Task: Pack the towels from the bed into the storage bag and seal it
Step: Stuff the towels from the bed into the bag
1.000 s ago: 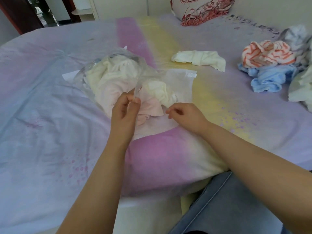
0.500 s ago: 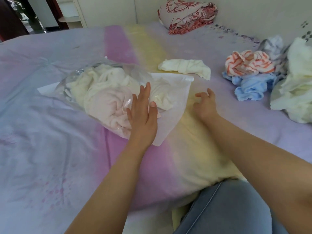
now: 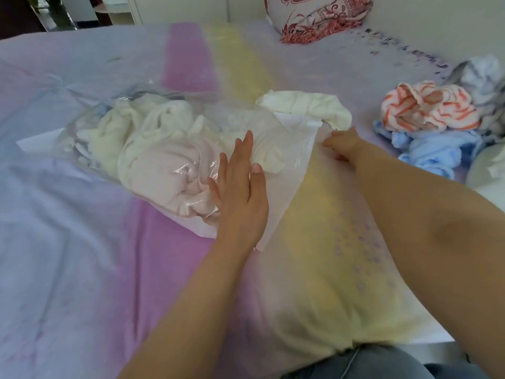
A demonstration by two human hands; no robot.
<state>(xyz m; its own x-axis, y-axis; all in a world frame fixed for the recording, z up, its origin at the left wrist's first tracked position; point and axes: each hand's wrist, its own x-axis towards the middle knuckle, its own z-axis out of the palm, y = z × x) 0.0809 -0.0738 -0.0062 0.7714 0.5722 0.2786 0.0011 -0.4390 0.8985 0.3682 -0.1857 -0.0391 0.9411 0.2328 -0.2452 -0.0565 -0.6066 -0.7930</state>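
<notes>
The left hand [image 3: 237, 187] is laid flat with straight fingers on the clear plastic storage bag [image 3: 169, 149], apparently so the cream and pale pink towels [image 3: 153, 157] inside are pressed down for sealing; the right hand [image 3: 345, 142] is rested at the bag's open white edge, its fingers hidden. A loose cream towel [image 3: 306, 106] is left just beyond the bag on the lilac bed sheet [image 3: 68, 255]
</notes>
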